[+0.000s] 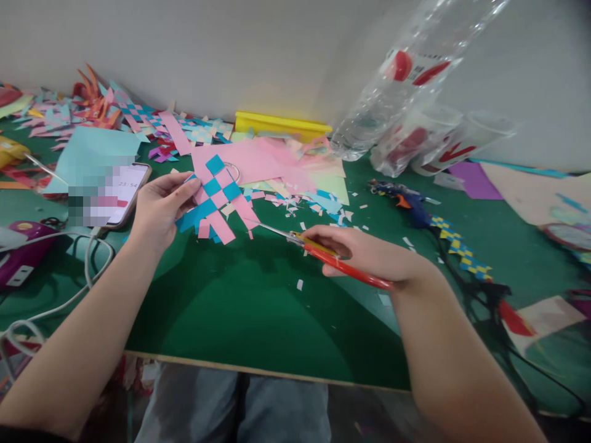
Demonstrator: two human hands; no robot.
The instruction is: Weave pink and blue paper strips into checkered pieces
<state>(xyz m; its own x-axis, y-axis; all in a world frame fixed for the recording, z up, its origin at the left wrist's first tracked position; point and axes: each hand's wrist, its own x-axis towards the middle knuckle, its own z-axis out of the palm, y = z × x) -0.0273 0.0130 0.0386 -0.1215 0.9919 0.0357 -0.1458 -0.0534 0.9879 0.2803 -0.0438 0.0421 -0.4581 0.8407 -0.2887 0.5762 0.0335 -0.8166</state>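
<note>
My left hand (167,200) pinches a woven paper piece (217,195) by its left side, above the table. Pink and blue strips cross in a checker pattern, with loose strip ends pointing down and to the right. My right hand (355,249) is wrapped round scissors (341,261) with red and yellow handles. Their blades point left, the tips close to the end of a pink strip on the woven piece; whether they touch it I cannot tell. Small paper scraps (290,206) lie on the table behind the blades.
A phone (122,194) and white cable (87,271) lie left. Pink paper sheets (258,160) and a yellow strip (281,125) lie at the back. A clear bottle (383,104) and plastic cups (466,144) stand back right. A green table (258,314) spreads in front.
</note>
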